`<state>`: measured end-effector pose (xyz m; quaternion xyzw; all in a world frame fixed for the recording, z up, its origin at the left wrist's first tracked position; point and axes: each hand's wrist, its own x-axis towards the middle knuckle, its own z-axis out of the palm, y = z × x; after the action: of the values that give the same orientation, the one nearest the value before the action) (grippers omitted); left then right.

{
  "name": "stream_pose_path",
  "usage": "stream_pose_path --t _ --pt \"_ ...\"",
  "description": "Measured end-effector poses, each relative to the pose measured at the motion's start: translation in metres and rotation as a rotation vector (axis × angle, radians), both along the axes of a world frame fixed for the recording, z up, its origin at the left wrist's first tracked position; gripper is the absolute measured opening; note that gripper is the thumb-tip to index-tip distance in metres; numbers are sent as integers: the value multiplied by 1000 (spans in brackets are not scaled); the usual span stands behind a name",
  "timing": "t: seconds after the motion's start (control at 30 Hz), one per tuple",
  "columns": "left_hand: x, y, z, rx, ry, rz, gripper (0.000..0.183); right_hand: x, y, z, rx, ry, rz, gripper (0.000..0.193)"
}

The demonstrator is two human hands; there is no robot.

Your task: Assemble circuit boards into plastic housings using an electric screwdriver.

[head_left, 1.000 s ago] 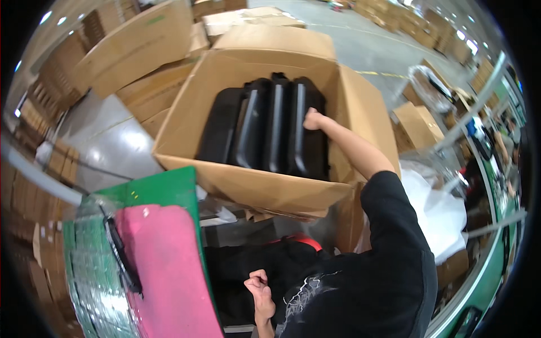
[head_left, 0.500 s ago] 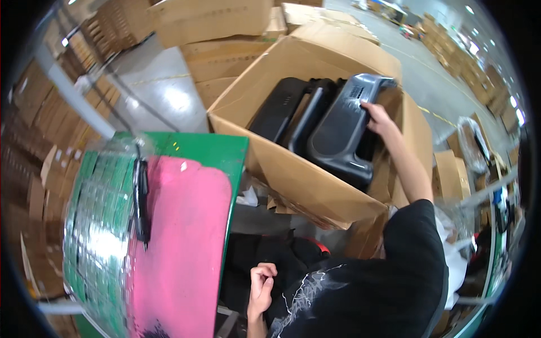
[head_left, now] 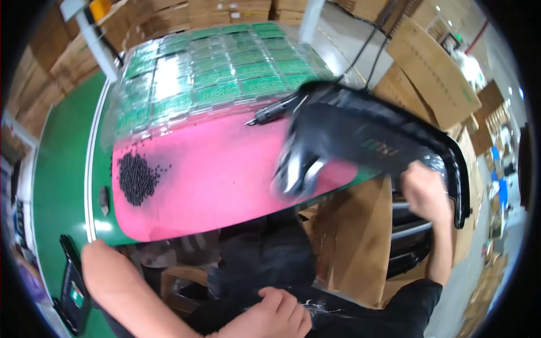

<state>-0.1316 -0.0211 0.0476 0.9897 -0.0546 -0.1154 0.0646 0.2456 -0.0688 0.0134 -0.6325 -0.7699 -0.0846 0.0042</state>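
My right hand (head_left: 425, 188) grips a large glossy black moulded plastic cover (head_left: 349, 135), blurred by motion. The cover hangs tilted over the right end of a pink mat (head_left: 220, 163) and the edge of the carton below. My left hand (head_left: 276, 312) rests close against my body with its fingers curled in, and no object shows in it. A black electric screwdriver (head_left: 270, 112) lies on the mat, its rear end behind the cover. Toward the mat's left end sits a pile of small black screws (head_left: 136, 179).
Green cards in clear plastic sheets (head_left: 214, 73) lie behind the mat on the green table (head_left: 65, 152). An open carton (head_left: 360, 236) holds more black covers (head_left: 408, 236) at right. Another black part (head_left: 73, 287) lies at left. Stacked cartons (head_left: 434, 73) stand behind.
The black cover has come out of the carton and over to the mat, held in my right hand. The view has turned left toward the table. My left hand stays near my body.
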Motion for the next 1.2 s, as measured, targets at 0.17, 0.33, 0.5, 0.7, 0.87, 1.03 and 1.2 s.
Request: stream_pose_path --t 0.17,0.33,0.5,0.7,0.87,1.03,1.2 --pt "-8 -6 -7 14 81 67 27 -64 64 -40 -332 -49 396 16" --pt "18 17 -10 -129 124 149 19 -84 105 -72 -376 35 610 17" --pt "5 109 -46 -148 -336 332 19 -133 197 -52 -301 409 602 22" --pt "-22 208 -126 160 -386 816 24 -177 368 -75 115 383 446 32" --pt "-31 231 -154 -54 -451 661 10 -245 492 -112 90 228 194 48" --pt "-31 235 -163 -4 -619 703 13 -270 556 -137 39 145 66 53" --pt "-34 231 -162 -41 -645 749 26 -268 554 -134 246 102 100 61"
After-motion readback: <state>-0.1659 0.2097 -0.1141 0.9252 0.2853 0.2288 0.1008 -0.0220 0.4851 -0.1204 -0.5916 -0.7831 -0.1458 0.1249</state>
